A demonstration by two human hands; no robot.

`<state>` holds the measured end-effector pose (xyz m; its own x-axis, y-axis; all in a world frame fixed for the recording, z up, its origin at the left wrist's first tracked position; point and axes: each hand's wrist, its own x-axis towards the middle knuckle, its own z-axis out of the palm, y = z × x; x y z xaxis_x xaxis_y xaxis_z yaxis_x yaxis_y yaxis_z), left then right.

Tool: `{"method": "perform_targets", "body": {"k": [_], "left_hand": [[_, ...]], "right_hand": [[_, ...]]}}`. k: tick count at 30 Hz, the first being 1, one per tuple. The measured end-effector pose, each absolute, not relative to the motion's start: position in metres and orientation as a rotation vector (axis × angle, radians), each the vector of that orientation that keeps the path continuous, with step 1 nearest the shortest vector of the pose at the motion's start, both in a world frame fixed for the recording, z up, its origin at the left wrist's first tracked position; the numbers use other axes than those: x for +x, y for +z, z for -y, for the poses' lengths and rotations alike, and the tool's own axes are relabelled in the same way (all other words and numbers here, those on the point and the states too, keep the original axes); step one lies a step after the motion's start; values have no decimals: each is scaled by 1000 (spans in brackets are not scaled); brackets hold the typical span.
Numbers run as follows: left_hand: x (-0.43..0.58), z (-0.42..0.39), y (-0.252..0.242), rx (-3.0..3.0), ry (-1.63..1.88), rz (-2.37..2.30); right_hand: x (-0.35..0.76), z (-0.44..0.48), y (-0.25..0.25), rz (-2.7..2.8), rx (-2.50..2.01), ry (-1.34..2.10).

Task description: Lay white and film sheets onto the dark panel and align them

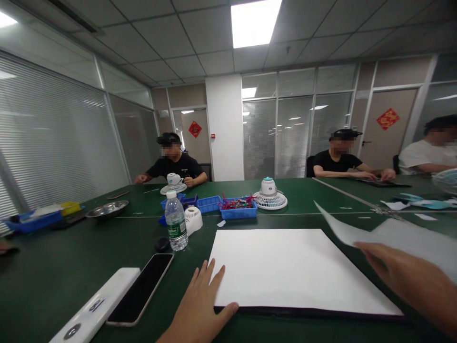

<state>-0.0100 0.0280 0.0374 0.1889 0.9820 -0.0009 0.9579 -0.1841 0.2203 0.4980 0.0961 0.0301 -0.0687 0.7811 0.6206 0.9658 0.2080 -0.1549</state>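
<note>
A white sheet [293, 269] lies flat on a dark board near the front edge of the green surface [71, 267], with bare green around its far and left sides. The left hand [200, 305] rests open, palm down, thumb on the sheet's left corner, holding nothing. The right hand [407, 278] grips a second, lifted sheet [400, 238] just right of it. A phone [143, 288] and water bottle [176, 227] stand left; glass walls surround the room.
</note>
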Motion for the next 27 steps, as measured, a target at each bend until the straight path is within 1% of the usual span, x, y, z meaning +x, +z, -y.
{"method": "perform_targets", "body": {"k": [4, 8, 12, 17, 21, 27], "left_hand": [[-12, -28, 38, 2291, 192, -1850], [-12, -28, 37, 2307, 170, -1831], [-10, -29, 39, 2273, 156, -1829], [-8, -32, 39, 2216, 175, -1840], [-9, -33, 37, 2217, 196, -1834], [-10, -31, 36, 2227, 212, -1799]], "right_hand": [[411, -75, 18, 2271, -1505, -199], [371, -57, 17, 2433, -1415, -9], [385, -62, 21, 2348, -1426, -39], [448, -93, 10, 2102, -1660, -183], [465, -100, 7, 2055, -1815, -78], [432, -83, 11, 2257, -1584, 49]]}}
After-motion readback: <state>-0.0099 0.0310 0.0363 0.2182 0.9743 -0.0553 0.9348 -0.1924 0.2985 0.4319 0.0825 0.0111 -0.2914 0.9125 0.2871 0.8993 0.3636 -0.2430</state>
